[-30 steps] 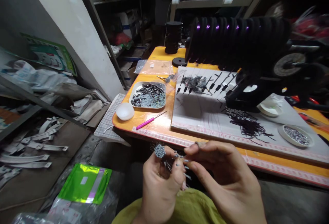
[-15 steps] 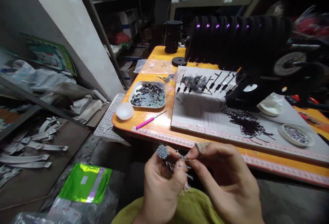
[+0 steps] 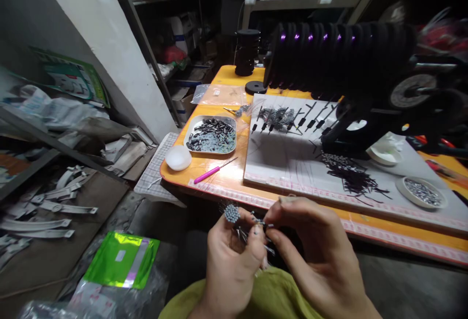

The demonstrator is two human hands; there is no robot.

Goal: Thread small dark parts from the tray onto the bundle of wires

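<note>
My left hand point(image 3: 232, 260) is closed round a bundle of thin wire-like pieces with round grey heads point(image 3: 231, 213). The heads show in a packed cluster above the curled fingers, and thin ends stick out by the palm. Between its thumb and index finger are a few small grey-tipped pieces point(image 3: 258, 221). Close beside them, my right hand point(image 3: 314, 250) has its thumb and index fingertips at the end of these small pieces, in a near pinch. A beige wrap covers one right fingertip. Exactly what lies between the right fingertips is too small to make out.
On the orange table point(image 3: 226, 76) stand a tray of dark and grey small parts point(image 3: 211, 152), a white round container point(image 3: 178, 157) and a pink-handled tool point(image 3: 207, 175). A black machine with spools point(image 3: 340, 60) stands over a white board point(image 3: 278, 163). A dish of small metallic parts point(image 3: 422, 193) is at right.
My right hand has shifted slightly, its index fingertip rising a little from the thumb at the small pieces. My left hand and the bundle stay nearly where they were.
</note>
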